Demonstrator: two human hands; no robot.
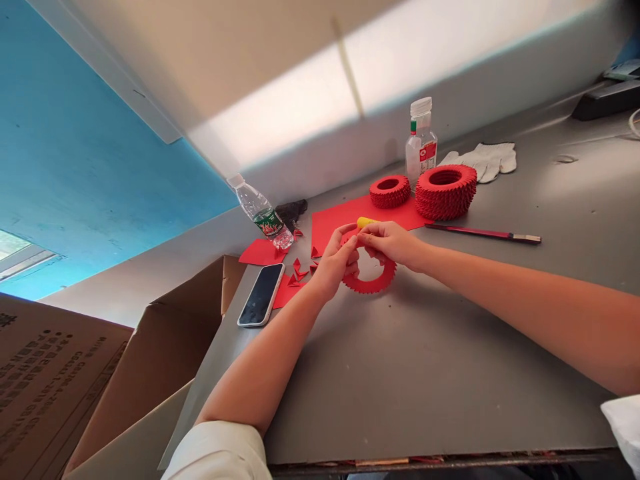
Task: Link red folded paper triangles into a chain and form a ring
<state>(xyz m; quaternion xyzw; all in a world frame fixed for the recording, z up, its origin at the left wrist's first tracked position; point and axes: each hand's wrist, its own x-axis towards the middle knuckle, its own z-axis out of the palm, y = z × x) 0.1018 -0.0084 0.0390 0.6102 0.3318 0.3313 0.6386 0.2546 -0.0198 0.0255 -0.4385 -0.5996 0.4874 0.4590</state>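
A ring of interlocked folded red paper pieces is between my hands, just above the grey table. My left hand is closed on the ring's left side, thumb on top and fingers around it. At the ring's far side, my right hand pinches the paper; whether a separate loose piece is in that pinch is hidden by the fingers. Right behind my fingertips lies a yellow cylindrical thing, partly covered. Several loose folded red paper triangles lie to the left of my left hand.
Behind my hands, a small red paper ring and a taller one stand near red paper sheets. Around them are clear bottles, a white glove, a slim red cutter and a phone. Open cardboard box stands left.
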